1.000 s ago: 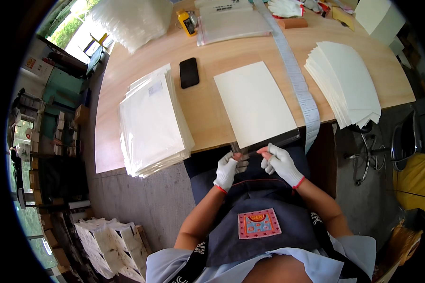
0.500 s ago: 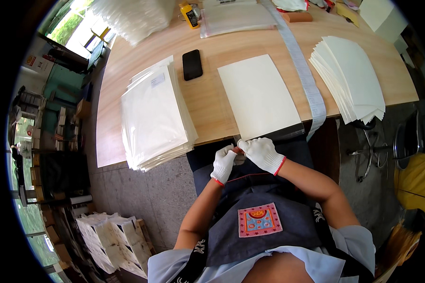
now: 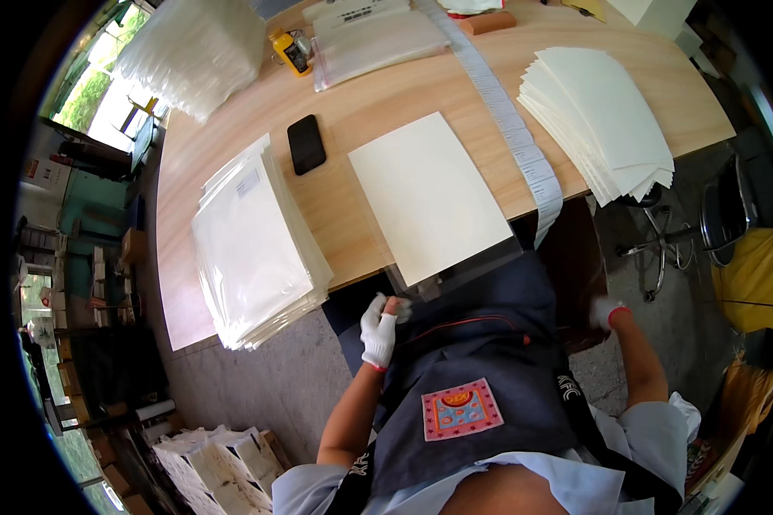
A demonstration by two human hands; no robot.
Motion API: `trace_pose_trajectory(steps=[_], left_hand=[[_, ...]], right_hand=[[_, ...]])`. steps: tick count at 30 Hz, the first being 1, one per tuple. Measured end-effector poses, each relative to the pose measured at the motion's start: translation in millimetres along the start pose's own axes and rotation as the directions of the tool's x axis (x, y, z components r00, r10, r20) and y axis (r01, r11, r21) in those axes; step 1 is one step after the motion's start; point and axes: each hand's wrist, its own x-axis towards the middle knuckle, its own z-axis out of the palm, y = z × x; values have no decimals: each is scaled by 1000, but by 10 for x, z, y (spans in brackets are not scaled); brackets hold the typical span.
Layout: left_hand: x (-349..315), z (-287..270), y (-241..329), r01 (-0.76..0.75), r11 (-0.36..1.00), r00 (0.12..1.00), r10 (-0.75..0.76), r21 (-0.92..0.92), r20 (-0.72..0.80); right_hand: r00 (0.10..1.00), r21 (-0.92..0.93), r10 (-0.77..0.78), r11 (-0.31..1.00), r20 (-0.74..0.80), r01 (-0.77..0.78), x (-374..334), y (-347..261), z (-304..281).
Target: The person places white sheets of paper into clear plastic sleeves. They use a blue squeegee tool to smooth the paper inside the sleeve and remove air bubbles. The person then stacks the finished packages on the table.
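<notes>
A cream sheet of card (image 3: 429,197) lies at the table's front edge inside a clear plastic bag (image 3: 477,264), whose open-looking end hangs over the edge. Just below its near left corner is my left hand (image 3: 378,333), in a white knitted glove with a bare fingertip showing. Its fingers are closed together by a small translucent bit that I cannot make out. Far off to the right, beyond my apron and below the table edge, my right hand (image 3: 608,312) is smeared by motion. Its glove has a red cuff, and its fingers cannot be read.
Bagged sheets (image 3: 253,249) are stacked on the left, beside a black phone (image 3: 307,144). Fanned cream sheets (image 3: 605,120) lie at right, past a long strip of labels (image 3: 511,129). Farther back are plastic bags (image 3: 378,43) and a yellow bottle (image 3: 290,51). A chair (image 3: 726,210) stands at right.
My hands were together at the bag's near edge; now the right has swung far right. The left has dropped slightly left. The view has shifted, moving the table things leftward.
</notes>
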Motion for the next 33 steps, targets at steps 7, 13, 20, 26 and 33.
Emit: trace_pose_trajectory(steps=[7,13,20,26,33], left_hand=[[130,158,112,-617,163,535,804,770,259],[233,119,131,-628,417,649,747,657,146],[313,258,-252,-301,924,895,188,-237,-405],[286,191,-688,2,327,970,-230,-945,-78],[350,1051,-48,365,909,884,-271,-200,380]], right_hand=[[432,103,-109,893,-895,439,-712,-1730,-2059],[318,115,-182,678,-930,726,-329,-2102,-2340],[544,707,452,415,-707,573,-53,-2342,-2124],[308,738,769,293,-560,608,393,-1632,-1726],[740,777,243,260,-627,573,462,-909,-1400]])
